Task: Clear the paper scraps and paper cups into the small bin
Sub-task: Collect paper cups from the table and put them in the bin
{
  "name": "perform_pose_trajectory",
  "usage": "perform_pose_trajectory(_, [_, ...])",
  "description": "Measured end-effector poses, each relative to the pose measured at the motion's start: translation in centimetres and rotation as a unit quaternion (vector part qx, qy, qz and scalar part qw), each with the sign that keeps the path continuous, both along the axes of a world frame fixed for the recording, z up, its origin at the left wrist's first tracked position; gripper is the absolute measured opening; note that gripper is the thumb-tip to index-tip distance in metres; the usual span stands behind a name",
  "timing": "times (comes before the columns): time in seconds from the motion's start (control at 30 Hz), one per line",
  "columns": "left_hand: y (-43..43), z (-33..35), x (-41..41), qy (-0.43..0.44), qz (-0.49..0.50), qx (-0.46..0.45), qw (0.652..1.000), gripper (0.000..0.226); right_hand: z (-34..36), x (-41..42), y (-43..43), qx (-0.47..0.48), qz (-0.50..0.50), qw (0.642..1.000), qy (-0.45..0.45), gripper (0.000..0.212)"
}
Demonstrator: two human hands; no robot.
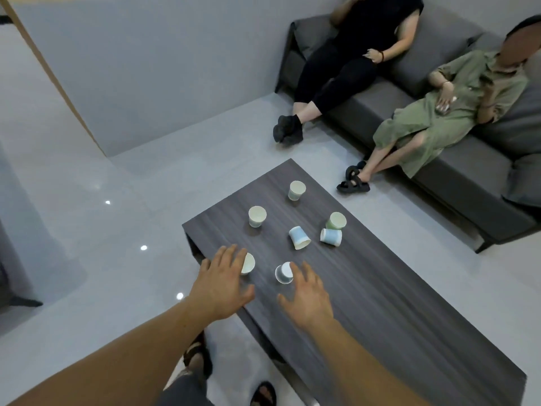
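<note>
Across upper right of frame, grey sofa (456, 177) held 2 seated people, one in black (360, 39), one in green (439, 118). Centre to lower right lay dark wood table (395, 303), w/ 7 cups on its upper-left half. L hand (222, 285) hung open over table's left edge, fingers spread, holding nothing. Its fingertips overlapped near cup (248, 263); contact couldn't be told. R hand (307, 297) was open too, spread & empty, fingertips just beside blurred cup (284, 273), whose orientation was unclear. Above them, mid-frame, blue cup (299, 237) lay tipped over. 2nd blue cup (330, 237) lay on its side against green cup (336, 220). White cup (257, 216) stood upright at left, and far cup (297, 190) stood nearest table's top corner.
</note>
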State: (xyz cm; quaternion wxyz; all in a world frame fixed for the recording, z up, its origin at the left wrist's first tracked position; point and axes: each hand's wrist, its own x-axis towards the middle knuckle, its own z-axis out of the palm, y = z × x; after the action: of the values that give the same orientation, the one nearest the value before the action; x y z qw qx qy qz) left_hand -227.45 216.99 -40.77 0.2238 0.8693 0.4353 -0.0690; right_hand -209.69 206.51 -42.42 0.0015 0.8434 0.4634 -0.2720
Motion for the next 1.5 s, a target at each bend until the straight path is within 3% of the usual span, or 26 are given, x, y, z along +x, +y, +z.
perform_pose_trajectory(0.27, [10.9, -10.1, 4.6, 0.005, -0.084, -0.069, 0.994, 0.078, -9.9, 4.2, 7.5, -0.080, -0.064, 0.995, -0.009, 0.077])
perform_pose_trajectory(0.57, [14.4, -20.8, 7.3, -0.010, -0.116, -0.117, 0.986, 0.080, -23.3, 6.8, 9.8, -0.115, -0.094, 0.989, 0.007, 0.069])
perform_pose_trajectory(0.63, [14.5, -21.8, 7.5, -0.017, -0.121, -0.129, 0.984, 0.081, -24.0, 7.4, 9.7, -0.094, -0.114, 0.989, 0.022, 0.060])
perform_pose_trajectory(0.73, [14.5, -21.8, 8.1, -0.034, -0.124, -0.131, 0.983, 0.085, -23.0, 8.3, 10.9, 0.013, -0.184, 0.980, 0.075, 0.056])
perform_pose_trajectory(0.83, [15.5, -20.7, 9.3, -0.069, -0.115, -0.132, 0.982, 0.095, -19.6, 8.8, 13.8, 0.153, -0.251, 0.931, 0.216, 0.050])
perform_pose_trajectory(0.9, [16.4, -19.6, 10.1, -0.110, -0.102, -0.141, 0.979, 0.101, -17.4, 8.6, 15.9, 0.214, -0.275, 0.876, 0.333, 0.039])
perform_pose_trajectory(0.97, [17.4, -18.3, 10.3, -0.150, -0.075, -0.157, 0.973, 0.102, -16.3, 8.0, 17.8, 0.237, -0.316, 0.806, 0.441, 0.035])
perform_pose_trajectory(1.03, [18.2, -17.1, 9.9, -0.187, -0.042, -0.162, 0.968, 0.100, -15.7, 7.3, 19.4, 0.208, -0.336, 0.762, 0.513, 0.036])
perform_pose_trajectory(1.2, [18.7, -16.0, 7.1, -0.218, -0.012, -0.163, 0.962, 0.082, -16.2, 5.2, 21.2, 0.135, -0.320, 0.754, 0.557, 0.041])
perform_pose_trajectory(1.27, [18.4, -16.6, 5.7, -0.192, 0.021, -0.119, 0.974, 0.078, -17.2, 4.5, 20.8, 0.135, -0.299, 0.802, 0.500, 0.047])
perform_pose_trajectory(1.37, [17.8, -17.9, 3.1, -0.117, 0.122, -0.057, 0.984, 0.077, -18.7, 3.4, 18.9, 0.128, -0.140, 0.937, 0.292, 0.067])
perform_pose_trajectory(1.43, [17.3, -18.4, 1.4, -0.074, 0.178, -0.046, 0.980, 0.077, -20.0, 2.1, 17.9, 0.083, -0.001, 0.973, 0.215, 0.082])
perform_pose_trajectory(1.5, [16.6, -18.9, 0.1, -0.041, 0.190, -0.032, 0.980, 0.076, -21.5, 0.3, 17.2, 0.013, 0.119, 0.982, 0.145, 0.094])
